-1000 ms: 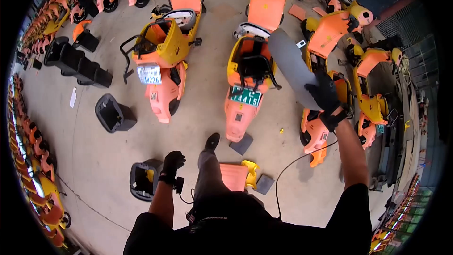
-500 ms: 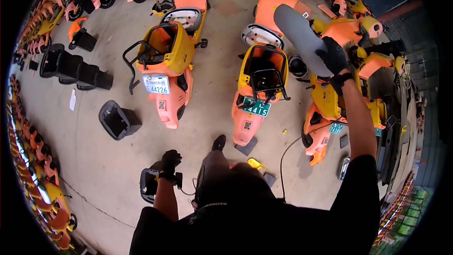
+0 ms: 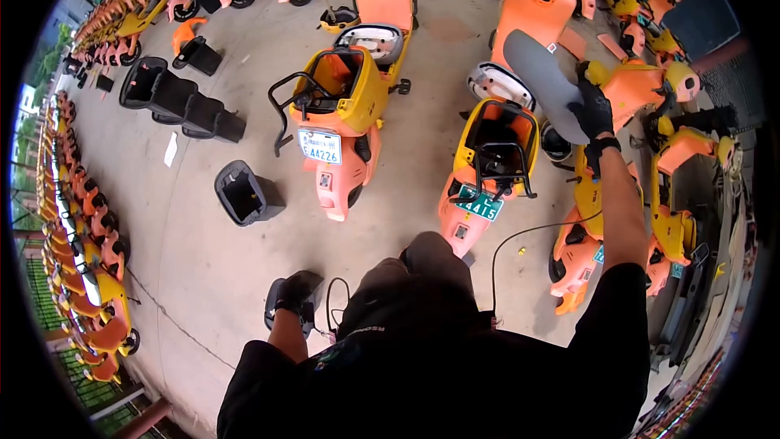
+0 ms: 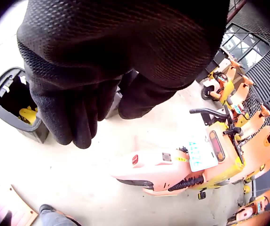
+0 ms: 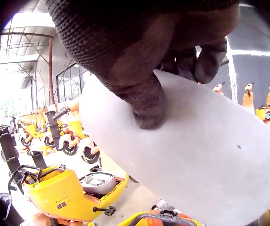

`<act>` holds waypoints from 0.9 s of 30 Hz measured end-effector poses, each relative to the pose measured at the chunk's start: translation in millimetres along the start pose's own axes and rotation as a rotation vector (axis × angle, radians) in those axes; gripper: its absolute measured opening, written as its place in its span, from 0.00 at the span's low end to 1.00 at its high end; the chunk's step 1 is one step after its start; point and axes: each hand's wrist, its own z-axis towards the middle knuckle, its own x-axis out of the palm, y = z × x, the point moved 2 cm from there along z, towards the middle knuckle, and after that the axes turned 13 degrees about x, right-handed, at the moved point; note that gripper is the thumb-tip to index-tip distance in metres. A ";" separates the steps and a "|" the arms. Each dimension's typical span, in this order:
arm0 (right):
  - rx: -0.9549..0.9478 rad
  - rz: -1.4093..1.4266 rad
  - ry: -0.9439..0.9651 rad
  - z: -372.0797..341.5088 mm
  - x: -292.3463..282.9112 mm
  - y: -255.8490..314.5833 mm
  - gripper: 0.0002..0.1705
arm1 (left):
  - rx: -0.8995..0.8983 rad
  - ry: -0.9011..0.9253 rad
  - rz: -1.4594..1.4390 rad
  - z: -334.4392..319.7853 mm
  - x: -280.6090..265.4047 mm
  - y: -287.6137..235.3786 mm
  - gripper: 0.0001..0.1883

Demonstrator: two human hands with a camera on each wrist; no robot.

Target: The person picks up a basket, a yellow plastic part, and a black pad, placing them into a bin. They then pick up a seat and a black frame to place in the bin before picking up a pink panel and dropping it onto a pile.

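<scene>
The person's legs are now showing right at the near end of the middle scooter (image 3: 528, 28), and the pad (image 3: 548, 85) is appearing narrower, more edge-on; the work seems to be at a carrying stage. The right arm is reaching far and right, its right hand (image 3: 593, 114) gripping the pad's near right edge beside that scooter. The left hand (image 3: 299, 289) is hanging near left by the bin (image 3: 308, 317), fingers loose, holding nothing.

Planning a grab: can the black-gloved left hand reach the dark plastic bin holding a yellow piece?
Probably, by bending: the left hand looks empty, and the bin stands on the floor below, its open mouth seemingly unblocked.
</scene>
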 end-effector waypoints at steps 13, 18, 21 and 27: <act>0.139 -0.171 0.274 92.0 62.4 -3.7 0.24 | -0.593 -0.251 -0.882 27.9 69.2 73.9 0.08; 0.125 -0.080 0.292 126.3 182.8 -65.1 0.32 | -0.436 -0.035 -0.380 63.7 -9.0 29.8 0.11; 0.215 -0.209 0.497 146.9 211.4 -52.4 0.28 | -0.256 0.117 -0.085 111.6 -92.6 -9.2 0.10; 0.096 -0.420 0.384 165.4 298.0 -65.1 0.18 | -1.204 -0.590 -1.276 132.9 -125.7 -6.9 0.14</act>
